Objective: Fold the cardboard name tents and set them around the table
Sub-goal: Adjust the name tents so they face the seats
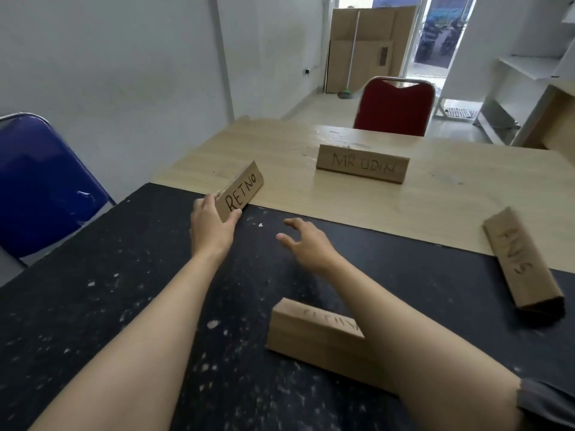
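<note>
Several folded cardboard name tents stand on the table. My left hand (213,227) grips the near end of the RETNO tent (241,191), which sits on the seam between the black top (124,290) and the light wood top (435,194). My right hand (306,242) hovers over the black top with fingers spread, holding nothing. The MR UDIN tent (362,163) stands on the wood top before the red chair. A third tent (524,264) lies at the right edge. A fourth tent (314,332) stands close to me, partly hidden by my right forearm.
A blue folding chair (43,188) stands at the left side of the table and a red chair (395,107) at the far side. Cardboard boxes (367,48) lean by the far doorway. White shelving (522,88) lines the right wall.
</note>
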{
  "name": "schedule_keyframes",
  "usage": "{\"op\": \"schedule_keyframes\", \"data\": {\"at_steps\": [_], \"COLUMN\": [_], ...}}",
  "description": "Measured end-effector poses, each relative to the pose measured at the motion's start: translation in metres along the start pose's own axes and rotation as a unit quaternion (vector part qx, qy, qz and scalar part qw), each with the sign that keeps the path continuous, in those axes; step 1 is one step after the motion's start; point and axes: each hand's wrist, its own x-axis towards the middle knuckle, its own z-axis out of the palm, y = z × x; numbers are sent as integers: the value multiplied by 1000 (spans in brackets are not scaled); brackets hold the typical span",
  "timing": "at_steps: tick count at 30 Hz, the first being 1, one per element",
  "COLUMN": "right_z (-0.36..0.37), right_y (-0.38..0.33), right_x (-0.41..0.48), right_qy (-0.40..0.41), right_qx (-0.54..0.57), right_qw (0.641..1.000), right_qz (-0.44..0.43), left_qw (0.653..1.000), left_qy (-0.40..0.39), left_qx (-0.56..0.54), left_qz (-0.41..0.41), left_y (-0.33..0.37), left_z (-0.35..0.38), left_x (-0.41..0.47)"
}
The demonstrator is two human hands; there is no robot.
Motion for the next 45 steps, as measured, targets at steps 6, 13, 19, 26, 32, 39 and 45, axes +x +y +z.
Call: {"op": "schedule_keyframes", "data": {"at_steps": [6,13,19,26,32,39,45], "right_z": [35,67,83,88,86,85,85], "right_y": [1,-9,-14,-14,-11,-15,-16], "right_x": [63,114,122,119,119,111,106], "right_qy": [-72,-73,-46,-47,-48,-21,-11], "right_qx": [22,49,-9,-59,-68,-69,-83], "right_qw": [997,996,999,996,996,996,996], "right_qz": [21,6,-23,-36,-44,-43,-37], "left_qw": [997,994,992,989,988,991,990], "left_qy": [-69,-107,-116,-129,-137,-124,-127], "left_qx": [9,4,55,68,69,56,52], "left_qz": [-31,-3,20,12,10,18,30], "left_y": [-39,-63,-68,-67,-61,-64,-66], "left_z": [20,33,25,24,24,24,25], "left_x": [52,77,81,84,77,75,73]}}
